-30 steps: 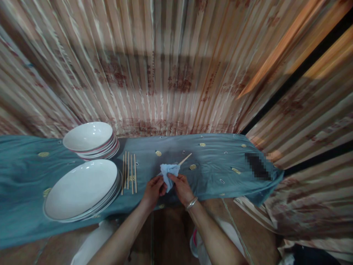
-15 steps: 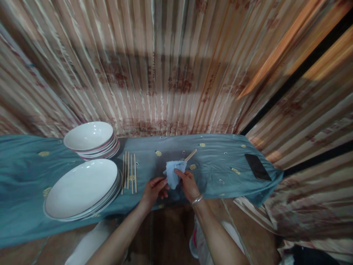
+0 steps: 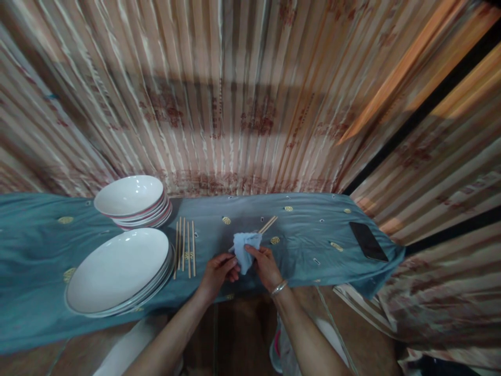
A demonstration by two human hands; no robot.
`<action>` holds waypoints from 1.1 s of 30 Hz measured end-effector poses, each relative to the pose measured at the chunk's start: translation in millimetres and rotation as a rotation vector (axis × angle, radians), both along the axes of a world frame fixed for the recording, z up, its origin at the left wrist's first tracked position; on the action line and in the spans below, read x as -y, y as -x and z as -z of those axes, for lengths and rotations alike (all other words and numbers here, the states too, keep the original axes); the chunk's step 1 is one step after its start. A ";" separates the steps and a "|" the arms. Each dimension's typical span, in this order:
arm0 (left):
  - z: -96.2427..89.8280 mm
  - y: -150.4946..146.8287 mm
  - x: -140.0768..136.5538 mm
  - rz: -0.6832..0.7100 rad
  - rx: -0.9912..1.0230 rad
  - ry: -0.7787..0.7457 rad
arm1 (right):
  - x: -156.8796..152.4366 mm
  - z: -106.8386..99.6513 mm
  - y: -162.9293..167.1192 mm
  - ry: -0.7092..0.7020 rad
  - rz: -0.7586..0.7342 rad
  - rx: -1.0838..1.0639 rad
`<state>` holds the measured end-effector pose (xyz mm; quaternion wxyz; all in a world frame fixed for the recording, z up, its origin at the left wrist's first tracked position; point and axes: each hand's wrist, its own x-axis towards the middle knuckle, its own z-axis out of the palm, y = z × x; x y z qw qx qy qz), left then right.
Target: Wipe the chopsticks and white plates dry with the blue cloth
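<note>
Two wooden chopsticks (image 3: 269,223) slant up and to the right above the table, their middle wrapped in a light blue cloth (image 3: 246,256). My right hand (image 3: 265,265) is closed around the cloth, thumb on top, and a silver bracelet circles that wrist. At the cloth's lower left, my left hand (image 3: 219,271) pinches the near ends of the chopsticks, which its fingers mostly hide. Several more chopsticks (image 3: 189,248) lie side by side to the left of my left hand.
A stack of white plates (image 3: 117,271) stands at the left, with a stack of white bowls (image 3: 129,196) behind it. On the right end of the teal tablecloth (image 3: 305,261) rests a black phone (image 3: 368,241). A patterned curtain (image 3: 250,104) hangs behind the table.
The cloth and my right hand have shifted slightly left and down along the chopsticks. The whole view has moved a little; both hands keep their hold.
</note>
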<state>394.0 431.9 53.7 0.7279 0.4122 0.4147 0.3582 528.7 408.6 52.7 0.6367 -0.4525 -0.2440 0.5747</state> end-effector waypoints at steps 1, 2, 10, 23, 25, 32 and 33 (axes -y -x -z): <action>0.0 0.4 -0.2 0.006 -0.001 0.002 | -0.9 -1.8 -1.3 0.012 0.016 -0.008; 0.1 1.0 -0.2 0.008 -0.002 0.006 | -2.0 -3.8 -3.1 0.022 0.033 -0.015; 3.7 8.6 1.9 0.009 -0.018 0.029 | -11.4 -14.4 -35.0 0.003 0.223 -0.081; 3.9 10.4 7.1 0.032 -0.008 0.065 | -12.8 -16.0 -49.3 -0.011 0.336 -0.144; 4.0 8.9 8.1 0.026 0.001 0.070 | -11.8 -15.2 -39.4 -0.010 0.280 -0.120; 5.7 3.3 6.8 -0.017 0.046 0.037 | -1.9 -4.8 2.0 0.021 -0.005 -0.026; 5.8 2.8 6.3 -0.024 0.050 0.035 | -0.7 -3.9 5.6 0.019 -0.032 -0.017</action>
